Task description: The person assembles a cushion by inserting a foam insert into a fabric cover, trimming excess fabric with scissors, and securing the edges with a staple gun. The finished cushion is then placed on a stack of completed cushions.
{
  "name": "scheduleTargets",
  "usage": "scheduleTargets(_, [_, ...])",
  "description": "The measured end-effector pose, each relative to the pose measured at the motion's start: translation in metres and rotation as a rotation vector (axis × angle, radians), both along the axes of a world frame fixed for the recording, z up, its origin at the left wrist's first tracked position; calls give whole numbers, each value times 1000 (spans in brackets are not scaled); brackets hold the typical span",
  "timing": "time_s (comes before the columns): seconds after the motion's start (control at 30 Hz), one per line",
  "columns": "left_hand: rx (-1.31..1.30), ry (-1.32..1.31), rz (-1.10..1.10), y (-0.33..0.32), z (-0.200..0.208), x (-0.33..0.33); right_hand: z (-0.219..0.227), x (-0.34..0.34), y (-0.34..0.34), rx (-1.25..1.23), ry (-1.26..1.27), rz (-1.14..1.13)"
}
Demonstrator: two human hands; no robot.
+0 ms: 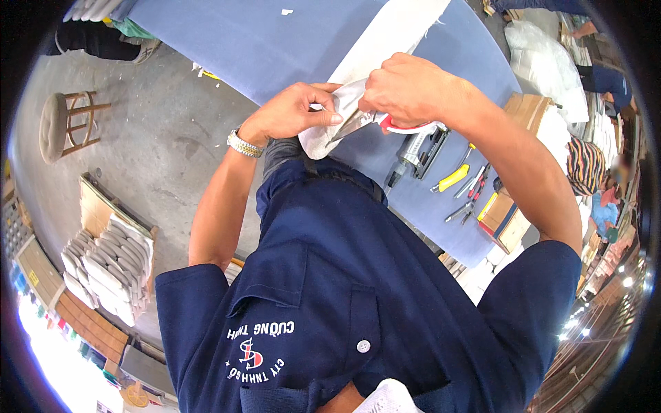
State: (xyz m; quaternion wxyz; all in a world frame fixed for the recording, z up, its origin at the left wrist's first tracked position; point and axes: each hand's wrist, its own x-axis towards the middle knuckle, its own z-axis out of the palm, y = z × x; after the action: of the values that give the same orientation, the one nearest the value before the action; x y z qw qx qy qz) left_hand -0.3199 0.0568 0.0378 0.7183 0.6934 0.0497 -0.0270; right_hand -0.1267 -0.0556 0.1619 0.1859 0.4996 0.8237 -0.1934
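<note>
White fabric (pixel 344 113), left hand (pixel 296 110) pinching, right hand (pixel 406 89) fisted

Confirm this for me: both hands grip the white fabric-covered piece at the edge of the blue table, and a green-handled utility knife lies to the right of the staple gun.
Not quite. The head view shows the utility knife has a yellow handle, not green. The rest holds: the left hand and right hand grip the white fabric-covered piece at the blue table edge, staple gun beside them.
</note>
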Motion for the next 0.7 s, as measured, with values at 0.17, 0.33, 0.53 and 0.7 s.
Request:
scheduleTargets(0.17, [-102, 58, 39, 9, -11, -6, 0, 0, 7, 26, 13, 17])
scheduleTargets(0.33, [-157, 108, 58, 15, -20, -9, -3, 2, 8, 89, 26, 24])
scheduleTargets(0.53, [-274, 71, 72, 23, -32, -13, 7, 4, 21, 23, 41, -57])
scheduleTargets(0.7, [-312, 59, 80, 21, -26, -10, -3, 12, 22, 7, 75, -55])
